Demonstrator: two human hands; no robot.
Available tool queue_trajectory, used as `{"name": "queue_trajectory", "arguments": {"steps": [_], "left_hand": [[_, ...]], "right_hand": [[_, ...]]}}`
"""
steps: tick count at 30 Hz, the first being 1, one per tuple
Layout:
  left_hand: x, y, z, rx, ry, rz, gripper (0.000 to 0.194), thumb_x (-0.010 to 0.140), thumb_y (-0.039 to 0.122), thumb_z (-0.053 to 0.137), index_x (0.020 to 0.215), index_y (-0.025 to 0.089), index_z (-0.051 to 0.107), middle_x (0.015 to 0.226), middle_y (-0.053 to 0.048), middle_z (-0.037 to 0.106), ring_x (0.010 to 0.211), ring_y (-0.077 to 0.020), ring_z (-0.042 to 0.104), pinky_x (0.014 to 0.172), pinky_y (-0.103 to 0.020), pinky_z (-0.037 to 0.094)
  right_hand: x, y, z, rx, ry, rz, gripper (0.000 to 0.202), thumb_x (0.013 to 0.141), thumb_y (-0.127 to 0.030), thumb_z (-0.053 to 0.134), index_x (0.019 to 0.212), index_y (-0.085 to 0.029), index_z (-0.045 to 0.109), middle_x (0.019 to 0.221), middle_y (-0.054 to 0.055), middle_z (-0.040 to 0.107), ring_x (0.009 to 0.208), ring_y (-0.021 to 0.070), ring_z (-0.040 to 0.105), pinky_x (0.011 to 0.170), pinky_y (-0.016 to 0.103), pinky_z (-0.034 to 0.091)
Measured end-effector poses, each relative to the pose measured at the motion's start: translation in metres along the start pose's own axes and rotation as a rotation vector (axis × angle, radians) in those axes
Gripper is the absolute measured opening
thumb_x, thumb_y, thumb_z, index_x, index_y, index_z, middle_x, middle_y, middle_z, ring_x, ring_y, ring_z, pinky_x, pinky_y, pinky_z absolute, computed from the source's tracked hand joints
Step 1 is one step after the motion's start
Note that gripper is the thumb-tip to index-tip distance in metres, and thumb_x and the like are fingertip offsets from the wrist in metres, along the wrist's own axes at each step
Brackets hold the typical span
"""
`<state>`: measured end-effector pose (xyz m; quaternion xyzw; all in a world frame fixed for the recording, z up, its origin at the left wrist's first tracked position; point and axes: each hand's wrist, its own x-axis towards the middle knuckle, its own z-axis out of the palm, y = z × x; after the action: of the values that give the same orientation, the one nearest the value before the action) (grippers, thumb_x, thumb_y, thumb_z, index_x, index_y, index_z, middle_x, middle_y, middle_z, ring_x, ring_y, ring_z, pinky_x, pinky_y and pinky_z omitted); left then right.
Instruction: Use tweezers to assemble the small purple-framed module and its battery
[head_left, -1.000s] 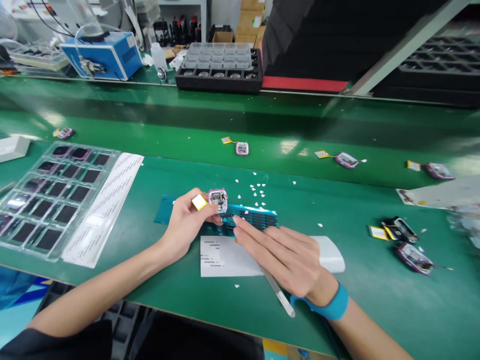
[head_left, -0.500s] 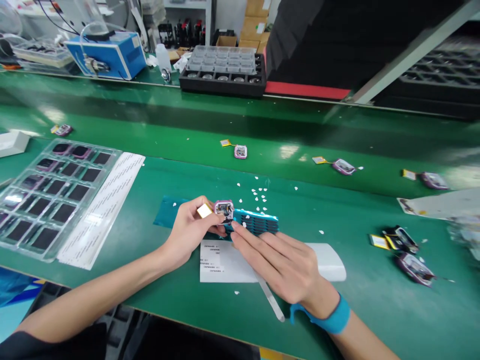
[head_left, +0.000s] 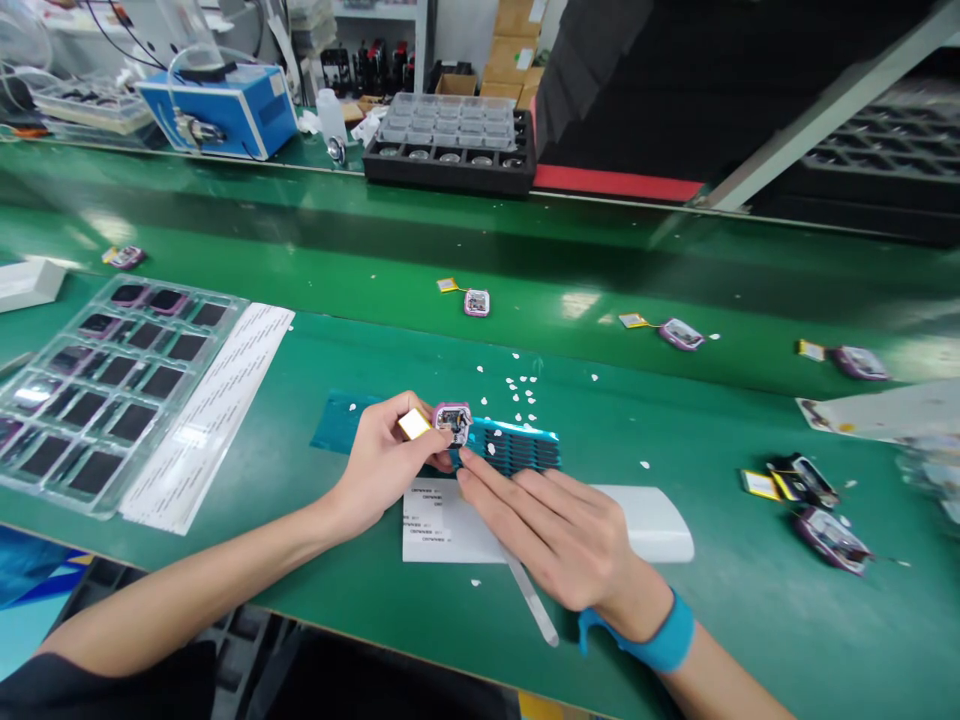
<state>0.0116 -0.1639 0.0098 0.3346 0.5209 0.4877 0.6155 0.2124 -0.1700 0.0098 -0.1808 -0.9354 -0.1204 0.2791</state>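
Note:
My left hand (head_left: 390, 455) pinches a small purple-rimmed watch case (head_left: 453, 424), tilted so its open inside with circuitry faces me. A white and yellow battery (head_left: 414, 424) sticks out beside it, over my left fingers. My right hand (head_left: 559, 525) has its fingertips together at the lower edge of the watch case. From under its palm runs a slim, pale, flat-ended stick (head_left: 536, 605), gripped in the fingers; its tip is hidden. Just behind the right fingers lies a blue sheet with dark strips (head_left: 517, 447). White printed backing paper (head_left: 427, 530) lies beneath the hand.
Left stands a clear tray (head_left: 225, 318) of dark screens, beside a white adhesive sheet (head_left: 217, 410). Small white tabs (head_left: 523, 392) dot the table. Several opened watches, including one purple case (head_left: 477, 302), lie along the green belt. More cases (head_left: 832, 540) sit at right.
The watches on the belt have shifted slightly left relative to the table. Both hands stay at the watch case, with the right fingertips a little lower and closer in.

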Motion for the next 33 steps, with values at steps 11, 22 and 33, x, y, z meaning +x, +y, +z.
{"name": "queue_trajectory", "arguments": {"steps": [11,22,33], "left_hand": [[-0.001,-0.003,0.000,0.019,-0.053,0.055,0.023,0.072,0.022,0.082,0.075,0.017,0.059,0.060,0.001,0.071,0.055,-0.0136,0.071,0.057,-0.022,0.061],[-0.004,0.003,0.002,-0.007,-0.049,0.143,0.032,0.076,0.024,0.080,0.102,0.017,0.064,0.076,0.001,0.075,0.061,-0.0189,0.077,0.059,-0.027,0.067],[-0.008,0.007,0.004,0.025,-0.035,0.157,0.032,0.075,0.026,0.080,0.100,0.018,0.063,0.072,0.000,0.074,0.057,-0.0185,0.075,0.057,-0.028,0.067]], "right_hand": [[-0.002,0.002,0.004,0.082,0.033,0.095,0.024,0.099,-0.005,0.055,0.115,-0.005,0.072,0.120,0.015,0.075,0.066,0.0149,0.064,0.052,0.031,0.050],[-0.003,-0.002,0.001,0.248,0.102,0.222,0.043,0.098,-0.005,0.060,0.140,-0.010,0.058,0.122,0.017,0.075,0.072,0.0175,0.070,0.058,0.032,0.054],[-0.003,-0.002,0.000,0.290,0.115,0.261,0.042,0.095,-0.002,0.062,0.136,-0.009,0.061,0.118,0.016,0.076,0.074,0.0173,0.070,0.058,0.031,0.053]]}}
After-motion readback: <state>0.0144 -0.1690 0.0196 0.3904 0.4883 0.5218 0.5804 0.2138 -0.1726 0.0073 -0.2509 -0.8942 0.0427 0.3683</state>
